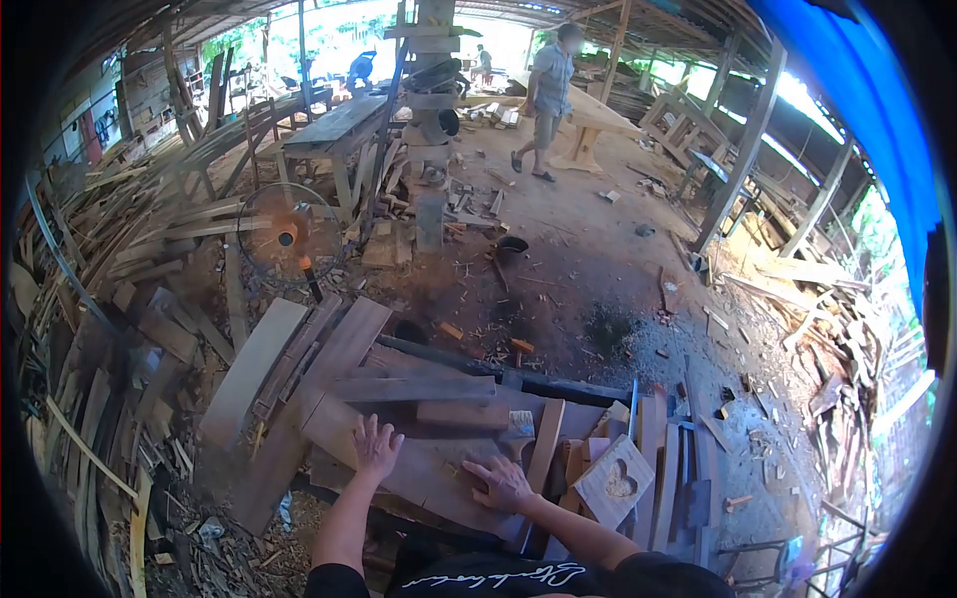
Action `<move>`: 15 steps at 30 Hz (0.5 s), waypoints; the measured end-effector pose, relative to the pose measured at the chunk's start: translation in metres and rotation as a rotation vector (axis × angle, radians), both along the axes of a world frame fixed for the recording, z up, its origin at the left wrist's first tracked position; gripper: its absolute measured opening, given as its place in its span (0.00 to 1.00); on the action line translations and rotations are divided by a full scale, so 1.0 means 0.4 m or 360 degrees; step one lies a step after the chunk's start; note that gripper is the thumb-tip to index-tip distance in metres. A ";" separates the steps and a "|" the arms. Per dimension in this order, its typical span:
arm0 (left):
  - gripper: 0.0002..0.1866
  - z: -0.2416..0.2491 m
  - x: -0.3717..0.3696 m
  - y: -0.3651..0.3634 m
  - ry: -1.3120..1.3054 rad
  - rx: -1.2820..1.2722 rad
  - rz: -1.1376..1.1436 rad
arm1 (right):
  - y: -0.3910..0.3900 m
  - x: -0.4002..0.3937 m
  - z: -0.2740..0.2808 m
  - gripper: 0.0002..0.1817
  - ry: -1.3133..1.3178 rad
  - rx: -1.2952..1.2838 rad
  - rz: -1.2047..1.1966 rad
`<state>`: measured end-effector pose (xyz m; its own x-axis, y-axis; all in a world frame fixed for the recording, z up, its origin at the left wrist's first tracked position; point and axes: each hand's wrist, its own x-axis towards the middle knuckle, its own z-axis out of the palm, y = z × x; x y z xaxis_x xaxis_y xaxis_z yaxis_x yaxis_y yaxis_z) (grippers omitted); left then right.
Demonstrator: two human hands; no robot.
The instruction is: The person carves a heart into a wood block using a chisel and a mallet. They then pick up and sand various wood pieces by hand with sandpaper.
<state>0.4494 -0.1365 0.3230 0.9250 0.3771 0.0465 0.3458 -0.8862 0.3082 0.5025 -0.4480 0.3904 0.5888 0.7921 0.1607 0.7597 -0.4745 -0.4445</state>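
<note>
My left hand (pixel 377 447) is over the left part of a wide brown board (pixel 424 480), its fingers spread and holding nothing. On the same board, further right, rests my right hand (pixel 500 485), fingers stretched out and apart, with nothing seen in them. Beyond the hands lie a long plank (pixel 414 389) and a shorter wood block (pixel 464 415). A flat brush (pixel 519 426) sits just past my right hand. To its right, a pale square wood piece with a heart-shaped hollow (pixel 598 488) lies tilted across narrow strips.
A round fan (pixel 287 239) stands ahead on the left, near long boards (pixel 257 369). Scrap wood (pixel 90 419) is heaped along the left side. A person (pixel 550 90) walks beside a large wooden table (pixel 603 118). A black bowl (pixel 512 244) sits on the chip-strewn ground.
</note>
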 end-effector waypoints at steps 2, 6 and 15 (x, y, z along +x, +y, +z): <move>0.20 -0.024 -0.017 -0.009 -0.0140 0.0139 0.0076 | -0.002 0.007 0.004 0.35 0.0020 -0.0089 0.0016; 0.19 -0.036 -0.043 -0.026 -0.0267 0.0166 0.0155 | -0.002 0.036 0.004 0.37 0.0124 -0.0290 0.0066; 0.23 -0.042 -0.070 -0.099 -0.0285 0.0064 0.0535 | 0.006 0.058 -0.074 0.36 -0.0013 -0.0151 0.0023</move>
